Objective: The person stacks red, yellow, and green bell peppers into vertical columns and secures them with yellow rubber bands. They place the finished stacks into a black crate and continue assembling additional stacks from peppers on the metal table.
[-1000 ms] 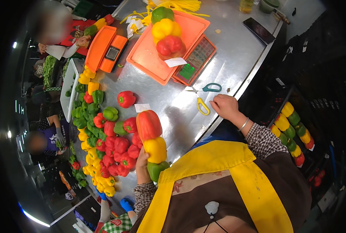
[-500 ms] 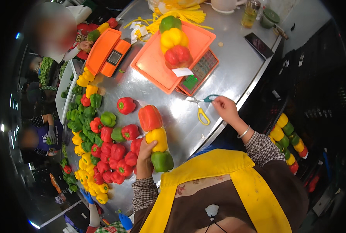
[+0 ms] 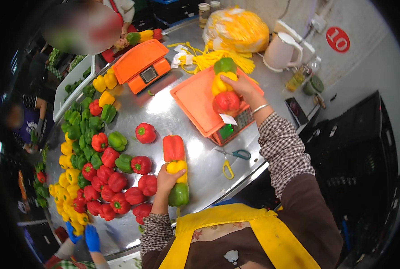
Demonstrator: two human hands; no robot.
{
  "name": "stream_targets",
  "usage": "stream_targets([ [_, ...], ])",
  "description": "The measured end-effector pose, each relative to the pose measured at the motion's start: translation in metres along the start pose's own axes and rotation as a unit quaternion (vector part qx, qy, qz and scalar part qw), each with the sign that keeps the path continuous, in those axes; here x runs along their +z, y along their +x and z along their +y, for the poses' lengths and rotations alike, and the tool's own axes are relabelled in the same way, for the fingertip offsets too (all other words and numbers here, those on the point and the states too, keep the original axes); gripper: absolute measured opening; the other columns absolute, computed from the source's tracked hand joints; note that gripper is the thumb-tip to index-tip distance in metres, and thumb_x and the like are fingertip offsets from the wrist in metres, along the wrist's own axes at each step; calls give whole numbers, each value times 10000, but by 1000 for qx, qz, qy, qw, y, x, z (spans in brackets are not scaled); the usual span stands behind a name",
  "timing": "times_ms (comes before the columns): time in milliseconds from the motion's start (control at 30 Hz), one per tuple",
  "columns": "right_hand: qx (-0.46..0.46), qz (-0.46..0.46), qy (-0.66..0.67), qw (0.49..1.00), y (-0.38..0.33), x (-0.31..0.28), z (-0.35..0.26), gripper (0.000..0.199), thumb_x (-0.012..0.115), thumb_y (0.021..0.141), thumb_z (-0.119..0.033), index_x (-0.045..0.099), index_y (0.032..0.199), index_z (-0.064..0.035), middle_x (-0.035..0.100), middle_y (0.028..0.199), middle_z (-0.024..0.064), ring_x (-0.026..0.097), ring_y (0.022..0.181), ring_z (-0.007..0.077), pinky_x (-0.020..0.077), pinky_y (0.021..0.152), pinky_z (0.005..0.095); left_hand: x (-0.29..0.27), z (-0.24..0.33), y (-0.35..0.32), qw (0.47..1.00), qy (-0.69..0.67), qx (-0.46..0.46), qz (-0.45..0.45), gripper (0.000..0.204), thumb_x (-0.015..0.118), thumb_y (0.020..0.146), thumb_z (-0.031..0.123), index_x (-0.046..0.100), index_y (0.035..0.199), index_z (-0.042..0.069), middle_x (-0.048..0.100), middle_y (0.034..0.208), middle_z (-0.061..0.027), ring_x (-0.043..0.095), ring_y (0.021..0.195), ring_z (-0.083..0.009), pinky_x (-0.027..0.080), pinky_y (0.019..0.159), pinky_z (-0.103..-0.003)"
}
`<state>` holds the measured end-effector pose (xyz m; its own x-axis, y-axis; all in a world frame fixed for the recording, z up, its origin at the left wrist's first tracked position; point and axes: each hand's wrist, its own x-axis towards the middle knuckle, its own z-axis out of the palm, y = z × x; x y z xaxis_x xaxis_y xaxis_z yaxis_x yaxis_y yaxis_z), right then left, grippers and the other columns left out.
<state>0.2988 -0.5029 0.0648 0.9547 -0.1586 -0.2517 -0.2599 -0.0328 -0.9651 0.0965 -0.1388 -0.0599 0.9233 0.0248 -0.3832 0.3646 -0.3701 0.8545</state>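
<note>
Left hand: closed around a netted trio of red, yellow and green bell peppers lying on the shiny steel bench.
Right hand: gripping a second netted pepper pack over the orange weighing scale tray.
Beside: green-and-yellow-handled scissors near the bench edge.
Left of the trio: loose heap of red, green and yellow peppers.
Far side: second orange scale.

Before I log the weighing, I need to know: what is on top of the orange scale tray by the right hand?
On the orange scale tray lies a netted pack of three peppers, green, yellow and red, with a white tag. The right hand rests on it, covering part of the pack.
</note>
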Motion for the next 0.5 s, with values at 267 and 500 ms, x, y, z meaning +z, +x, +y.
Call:
stream_targets([
  [267, -15, -174, 310, 934, -24, 0, 17, 556, 684, 882, -255, 452, 1340, -42, 575, 1271, 96, 599, 1117, 259, 499, 958, 404, 0, 3, 5, 997, 55, 45, 37, 763, 865, 639, 336, 521, 1198, -55, 643, 1080, -199, 643, 986, -300, 517, 838, -371],
  [500, -8, -277, 521, 807, -122, -6, 93, 684, 770, 784, -299, 461, 1346, -61, 554, 1307, 91, 543, 1195, 241, 442, 1029, 432, 2, -18, 9, 993, 16, 98, 66, 808, 854, 654, 203, 438, 1294, -62, 555, 1202, -195, 564, 1068, -308, 472, 917, -386],
])
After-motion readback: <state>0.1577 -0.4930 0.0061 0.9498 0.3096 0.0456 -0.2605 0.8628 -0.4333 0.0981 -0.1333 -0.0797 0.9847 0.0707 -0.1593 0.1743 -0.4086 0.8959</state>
